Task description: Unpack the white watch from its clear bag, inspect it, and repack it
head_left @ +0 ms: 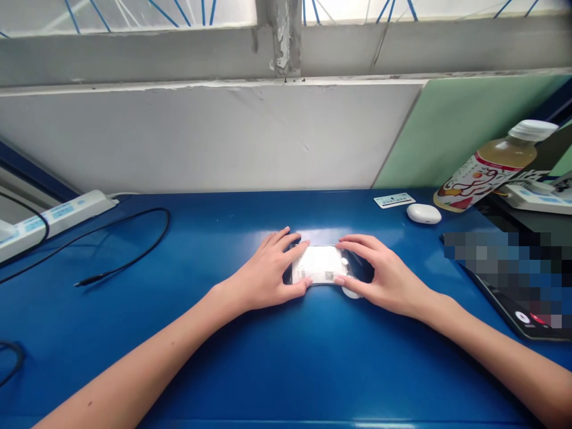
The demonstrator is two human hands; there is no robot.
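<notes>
A small white rectangular package (318, 262) lies on the blue tabletop in front of me, with a clear plastic edge and small dark printing, including a square code. My left hand (272, 268) grips its left end, thumb at the near edge and index finger at the far edge. At the opposite end, the thumb and fingers of my right hand (386, 274) pinch its right side. A round white piece (351, 292) shows partly beneath my right thumb. What it belongs to is hidden.
To the left are a white power strip (58, 221) and a black cable (134, 260). At the right stand a drink bottle (491, 167), a white earbud case (424, 214), a printed card (394, 200) and a tablet-like device (496, 298). A wall (214, 137) borders the table's back.
</notes>
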